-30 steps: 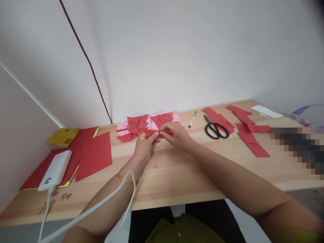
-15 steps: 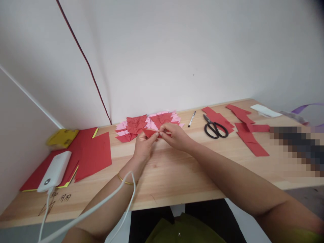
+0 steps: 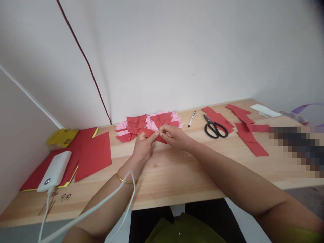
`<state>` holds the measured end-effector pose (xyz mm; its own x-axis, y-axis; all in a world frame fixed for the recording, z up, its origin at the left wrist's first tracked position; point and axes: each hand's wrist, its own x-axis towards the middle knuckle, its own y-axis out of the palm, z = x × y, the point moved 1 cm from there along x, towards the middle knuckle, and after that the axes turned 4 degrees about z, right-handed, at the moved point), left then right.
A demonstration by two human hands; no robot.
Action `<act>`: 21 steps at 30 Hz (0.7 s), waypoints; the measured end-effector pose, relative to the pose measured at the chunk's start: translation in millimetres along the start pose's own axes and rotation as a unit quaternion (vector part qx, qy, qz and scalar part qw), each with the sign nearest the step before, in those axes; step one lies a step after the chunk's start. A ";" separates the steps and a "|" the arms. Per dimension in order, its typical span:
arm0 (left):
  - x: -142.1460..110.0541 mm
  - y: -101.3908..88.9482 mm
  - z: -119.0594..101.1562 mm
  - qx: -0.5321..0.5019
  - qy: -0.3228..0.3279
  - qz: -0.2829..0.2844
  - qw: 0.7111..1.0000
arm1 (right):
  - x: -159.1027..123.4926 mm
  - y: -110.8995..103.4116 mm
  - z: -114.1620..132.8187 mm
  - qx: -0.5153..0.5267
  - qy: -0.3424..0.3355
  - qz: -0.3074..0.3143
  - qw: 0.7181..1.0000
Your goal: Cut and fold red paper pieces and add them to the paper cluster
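Note:
Between my two hands is a small piece of folded red paper, held above the wooden table. My left hand pinches it from the left, thumb on top. From the right, my right hand grips it between thumb and fingers, the fingertips of both hands nearly meeting. Parts of the paper are hidden by the fingers. Just behind my hands lie folded red paper pieces and pink paper pieces, piled in overlapping rows against the wall.
Black-handled scissors rest partly on red paper scraps at the right, near a pen. At left, a white power bank and a yellow packet sit on red sheets. A white cable crosses my left forearm.
The folded red paper has turned in my fingers, and its right part now points down toward me. Both hands stay in almost the same place.

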<state>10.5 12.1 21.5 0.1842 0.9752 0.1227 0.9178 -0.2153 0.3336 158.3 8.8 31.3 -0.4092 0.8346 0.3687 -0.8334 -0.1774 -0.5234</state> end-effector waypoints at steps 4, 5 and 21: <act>0.0 2.1 -2.2 -0.035 -0.023 -0.006 0.999 | -0.2 -2.1 -0.5 0.041 0.016 -0.005 0.999; 0.1 2.0 -2.0 -0.036 -0.024 -0.005 0.999 | -0.2 -2.4 -0.6 0.044 0.015 -0.010 0.999; 0.4 0.9 2.6 -0.030 -0.045 -0.005 0.999 | -0.7 1.3 -5.9 0.067 0.029 -0.004 0.997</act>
<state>12.3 12.4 19.5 0.2080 0.9775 0.0346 0.8979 -0.2049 0.3896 159.7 11.1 25.8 -0.3837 0.8644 0.3249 -0.8803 -0.2361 -0.4114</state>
